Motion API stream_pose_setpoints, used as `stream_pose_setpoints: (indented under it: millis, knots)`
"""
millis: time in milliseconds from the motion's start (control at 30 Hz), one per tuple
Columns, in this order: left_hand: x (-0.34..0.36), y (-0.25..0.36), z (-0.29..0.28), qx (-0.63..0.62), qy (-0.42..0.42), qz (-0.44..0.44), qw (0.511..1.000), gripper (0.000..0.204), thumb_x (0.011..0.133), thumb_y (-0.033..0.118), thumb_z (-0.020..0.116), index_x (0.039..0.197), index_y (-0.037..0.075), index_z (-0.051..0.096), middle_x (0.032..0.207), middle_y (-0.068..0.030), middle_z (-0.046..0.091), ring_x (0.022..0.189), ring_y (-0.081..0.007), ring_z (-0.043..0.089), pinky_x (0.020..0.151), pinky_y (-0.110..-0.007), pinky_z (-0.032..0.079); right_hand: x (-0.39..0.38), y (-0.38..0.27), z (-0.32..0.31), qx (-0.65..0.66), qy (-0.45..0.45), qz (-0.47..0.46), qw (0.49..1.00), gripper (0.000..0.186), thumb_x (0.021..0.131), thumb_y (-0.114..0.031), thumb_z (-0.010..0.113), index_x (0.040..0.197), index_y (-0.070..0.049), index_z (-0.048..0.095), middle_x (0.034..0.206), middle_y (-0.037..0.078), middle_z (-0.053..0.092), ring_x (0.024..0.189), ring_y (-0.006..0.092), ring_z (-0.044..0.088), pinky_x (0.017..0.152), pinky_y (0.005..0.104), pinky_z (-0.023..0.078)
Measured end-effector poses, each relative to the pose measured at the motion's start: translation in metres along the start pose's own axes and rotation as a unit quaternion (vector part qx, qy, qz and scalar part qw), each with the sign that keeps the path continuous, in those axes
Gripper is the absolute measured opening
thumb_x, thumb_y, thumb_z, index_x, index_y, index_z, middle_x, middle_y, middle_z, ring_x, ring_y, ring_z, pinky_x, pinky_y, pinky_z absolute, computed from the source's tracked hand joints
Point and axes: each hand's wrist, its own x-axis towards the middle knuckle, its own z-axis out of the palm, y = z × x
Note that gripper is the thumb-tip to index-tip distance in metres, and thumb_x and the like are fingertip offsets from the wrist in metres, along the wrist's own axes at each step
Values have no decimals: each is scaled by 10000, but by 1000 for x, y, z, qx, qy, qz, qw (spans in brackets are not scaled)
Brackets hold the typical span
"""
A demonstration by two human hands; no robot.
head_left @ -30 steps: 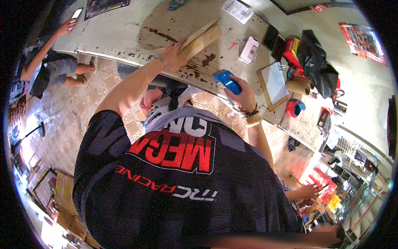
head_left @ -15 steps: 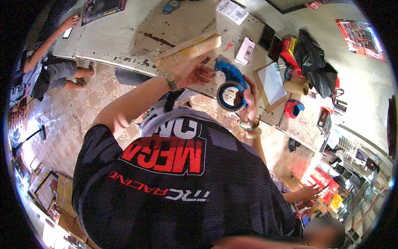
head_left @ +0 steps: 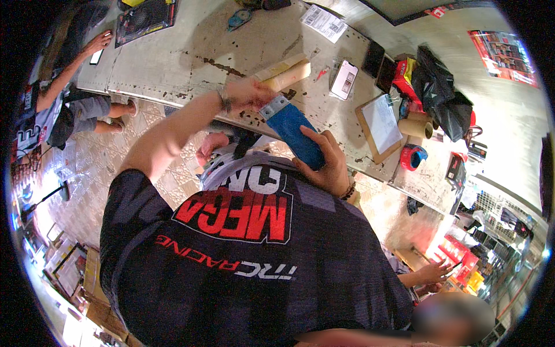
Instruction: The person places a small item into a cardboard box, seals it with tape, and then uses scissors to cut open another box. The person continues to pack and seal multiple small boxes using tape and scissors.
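My right hand [head_left: 329, 159] is wrapped round a blue tape dispenser [head_left: 295, 136] with a grey end, tilted over the bench's front edge. My left hand [head_left: 248, 92] has its fingers curled at that grey end; what they grip is hidden or too small to make out. Just beyond it a long, narrow piece of tan cardboard [head_left: 292, 74] lies on the worn grey metal bench [head_left: 162, 69]. A phone [head_left: 344, 78] and a small red item [head_left: 322, 73] lie to its right.
A clipboard with paper [head_left: 378, 127], black bags [head_left: 439, 98], a cardboard tube [head_left: 416, 128] and a red-blue roll [head_left: 412, 156] crowd the right. A white label sheet [head_left: 322, 23] lies at the back. A co-worker's hand [head_left: 98, 43] is at the far left; another hand [head_left: 436, 272] shows lower right.
The dispenser has turned from showing its round roll to a long blue side and moved slightly down-left. My left hand moved off the cardboard to the dispenser's end.
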Motion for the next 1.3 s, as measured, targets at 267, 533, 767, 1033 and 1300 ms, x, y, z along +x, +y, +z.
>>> stream_pose_setpoints:
  millis: [267, 533, 767, 1033, 1300]
  knots:
    - [58, 17, -118, 255, 161, 2, 954, 452, 851, 490, 654, 1051, 86, 689, 947, -37, 692, 751, -116, 614, 693, -281, 504, 31, 49, 49, -37, 88, 25, 995, 566, 746, -224, 750, 1260, -133, 531, 908, 150, 549, 769, 333, 595, 661, 407, 497]
    - [88, -52, -78, 484, 327, 27, 811, 513, 842, 385, 645, 1276, 128, 548, 1147, -128, 651, 1020, -289, 629, 861, -393, 495, 16, 111, 88, -57, 46, 68, 995, 586, 781, -305, 718, 1304, -197, 478, 994, 174, 548, 851, 374, 605, 701, 435, 511]
    - [56, -58, -64, 424, 97, 69, 898, 854, 777, 468, 696, 1459, 158, 288, 1361, -169, 490, 1225, -326, 503, 1002, -428, 433, 21, 110, 90, -22, 90, 46, 995, 545, 750, -229, 752, 1242, -118, 545, 950, 153, 584, 826, 332, 615, 735, 398, 504]
    - [24, -50, 8, 620, 240, -96, 741, 1095, 655, 512, 770, 1508, 282, 124, 1405, -166, 391, 1241, -416, 460, 971, -551, 426, 57, 60, 57, -51, 85, 16, 995, 499, 767, -249, 747, 1212, -106, 572, 1015, 178, 631, 902, 331, 639, 782, 382, 513]
    - [29, -56, -47, 568, 230, 47, 789, 1077, 594, 514, 812, 1480, 283, 246, 1300, -214, 455, 1202, -417, 484, 992, -484, 434, 11, 79, 57, -98, 17, 161, 982, 512, 733, -330, 759, 1197, -178, 604, 939, 154, 611, 796, 346, 636, 681, 421, 518]
